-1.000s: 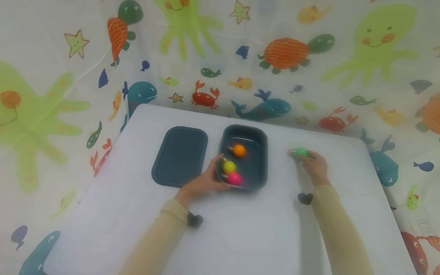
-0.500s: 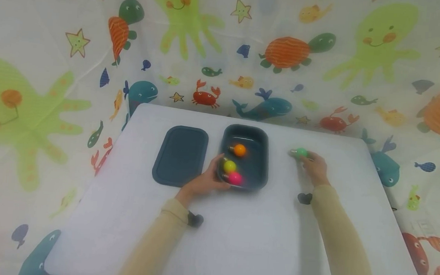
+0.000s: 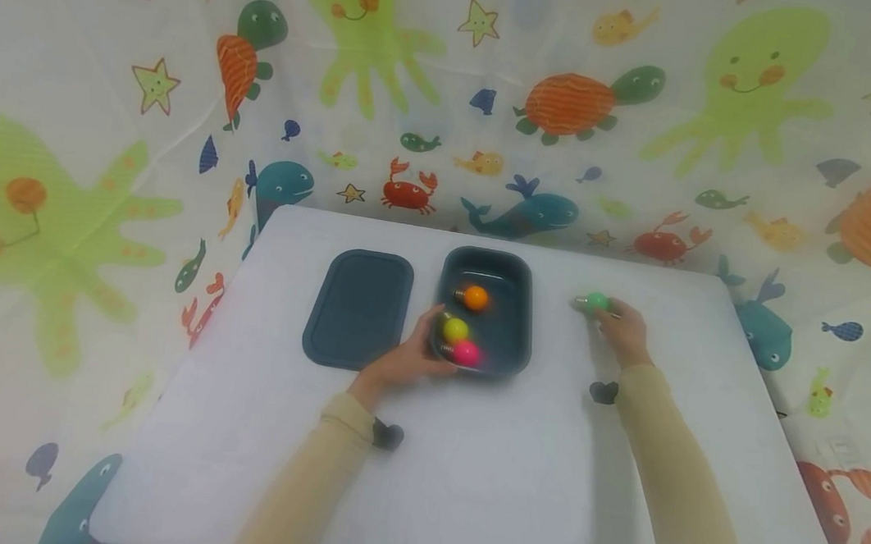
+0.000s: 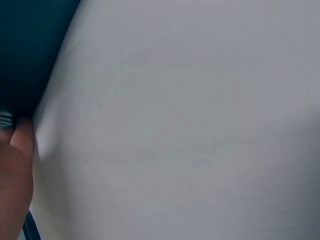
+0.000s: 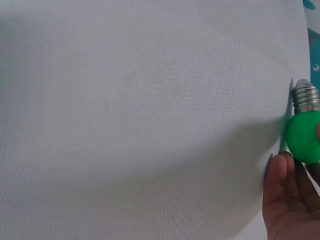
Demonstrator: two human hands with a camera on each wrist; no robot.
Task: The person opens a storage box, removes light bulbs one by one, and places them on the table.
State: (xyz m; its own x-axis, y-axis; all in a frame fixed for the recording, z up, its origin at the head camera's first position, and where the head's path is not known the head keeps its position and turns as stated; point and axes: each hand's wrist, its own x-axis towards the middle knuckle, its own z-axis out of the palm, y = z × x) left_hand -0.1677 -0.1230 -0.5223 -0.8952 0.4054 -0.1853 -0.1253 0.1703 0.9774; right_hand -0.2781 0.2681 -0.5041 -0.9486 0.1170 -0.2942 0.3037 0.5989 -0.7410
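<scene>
A dark blue-grey container (image 3: 510,329) lies on the table with an orange light bulb (image 3: 476,298), a yellow light bulb (image 3: 456,331) and a pink light bulb (image 3: 466,353) inside. My left hand (image 3: 401,359) grips its front left corner, fingers along the left wall and thumb at the front. In the left wrist view only part of this hand (image 4: 16,175) shows beside the container's wall (image 4: 27,45). To the right of the container, my right hand (image 3: 626,331) pinches a green light bulb (image 3: 596,302), its metal screw base pointing left. The right wrist view shows the green bulb (image 5: 302,137) at the fingertips.
A flat dark lid (image 3: 360,309) lies left of the container, near the left hand. The white table (image 3: 498,481) stands against a curtain (image 3: 444,100) printed with sea animals at the back and sides.
</scene>
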